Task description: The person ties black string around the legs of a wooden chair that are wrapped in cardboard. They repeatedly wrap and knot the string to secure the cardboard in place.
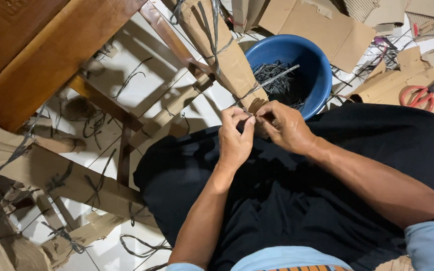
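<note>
At frame centre, the left hand (234, 138) and right hand (283, 126) both pinch a grey strap (272, 80) binding the folded cardboard bundle (227, 55) beside the blue basin (317, 65).

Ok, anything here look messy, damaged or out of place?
Yes. Torn cardboard and loose dark strips litter the tiled floor. Red scissors lie on cardboard at right. Both hands, left hand and right hand, pinch a strip at the end of a cardboard roll beside the blue tub.
</note>
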